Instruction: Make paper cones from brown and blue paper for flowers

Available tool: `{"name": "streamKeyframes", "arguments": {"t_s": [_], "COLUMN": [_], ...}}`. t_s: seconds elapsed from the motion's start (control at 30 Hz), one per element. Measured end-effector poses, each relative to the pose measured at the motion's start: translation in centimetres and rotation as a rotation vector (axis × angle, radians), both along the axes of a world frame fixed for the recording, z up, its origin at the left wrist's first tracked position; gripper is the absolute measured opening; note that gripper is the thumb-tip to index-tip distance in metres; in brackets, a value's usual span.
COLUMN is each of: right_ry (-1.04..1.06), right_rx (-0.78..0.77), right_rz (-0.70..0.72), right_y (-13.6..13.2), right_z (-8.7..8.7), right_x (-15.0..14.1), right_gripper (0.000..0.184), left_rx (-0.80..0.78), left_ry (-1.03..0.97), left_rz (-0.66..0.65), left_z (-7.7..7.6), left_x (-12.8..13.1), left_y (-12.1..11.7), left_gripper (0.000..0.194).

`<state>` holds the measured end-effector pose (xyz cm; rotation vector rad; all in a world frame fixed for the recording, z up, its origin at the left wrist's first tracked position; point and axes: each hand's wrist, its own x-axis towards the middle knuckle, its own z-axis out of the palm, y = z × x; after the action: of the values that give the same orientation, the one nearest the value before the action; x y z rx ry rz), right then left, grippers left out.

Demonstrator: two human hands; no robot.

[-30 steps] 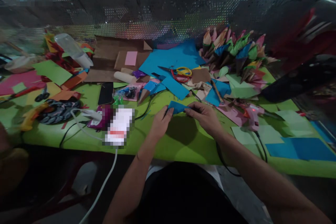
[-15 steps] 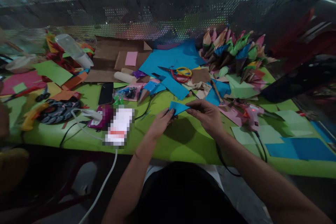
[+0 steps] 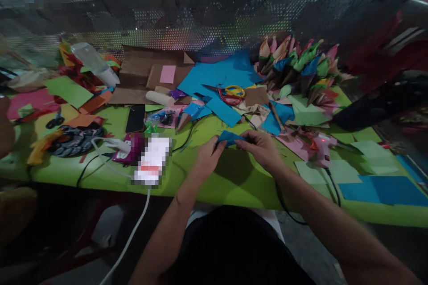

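Note:
A small piece of blue paper is stretched between my two hands, just above the green table. My left hand pinches its left end, thumb on top. My right hand grips the right end between thumb and fingers. The paper looks folded, though the fingers hide its edges. Beyond the hands lie yellow- and red-handled scissors on a large blue sheet. A pink glue gun with a lit red light rests to the right of my right hand.
A lit phone on a white cable lies left of my left hand, beside a purple power adapter. Paper flowers are bunched at the back right. A yellow glue gun and dark scissors are at left. Blue sheets lie right.
The blue paper has gone from a pointed triangle shape to a flatter, wider piece. My right hand's fingers have shifted along it, with the thumb now on its front.

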<state>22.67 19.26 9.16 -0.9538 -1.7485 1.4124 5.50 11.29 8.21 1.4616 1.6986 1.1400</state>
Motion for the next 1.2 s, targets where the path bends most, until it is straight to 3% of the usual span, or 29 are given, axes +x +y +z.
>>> {"name": "streamKeyframes", "arguments": {"t_s": [0.17,0.33,0.47,0.67,0.83,1.07,1.13,1.2], "right_ry": [0.07,0.046,0.057,0.028,0.116,0.217,0.196,0.124], "right_rx": [-0.009,-0.02,-0.09,-0.24,-0.196,-0.026,-0.009,-0.011], "right_rz": [-0.088,-0.049,-0.036,0.001,-0.091,-0.37,-0.287,-0.111], "right_y": [0.4,0.6,0.5,0.0,0.2,2.6,2.5,2.0], "right_z": [0.1,0.3,0.2,-0.3,-0.1,-0.1,-0.1,-0.4], "right_x": [0.3,0.3,0.0,-0.5,-0.4,1.2,1.0,0.4], "right_gripper": [0.038,0.033,0.044,0.046,0.04,0.037,0.036,0.038], "left_rx": [-0.008,0.019,0.025,0.02,0.037,0.045,0.042,0.042], "left_ry": [-0.014,0.041,0.16,0.215,0.16,0.142,0.137,0.129], "left_rz": [-0.018,-0.014,-0.091,-0.218,-0.214,-0.129,-0.104,-0.094], "left_z": [0.2,0.5,0.3,0.1,0.2,-0.3,-0.4,-0.4], "left_x": [-0.4,-0.5,-0.1,0.3,0.3,-0.8,-0.8,-0.7], "left_y": [0.1,0.0,-0.1,-0.1,0.4,0.3,0.4,0.5], "left_gripper": [0.029,0.027,0.025,0.023,0.028,0.031,0.031,0.031]}}
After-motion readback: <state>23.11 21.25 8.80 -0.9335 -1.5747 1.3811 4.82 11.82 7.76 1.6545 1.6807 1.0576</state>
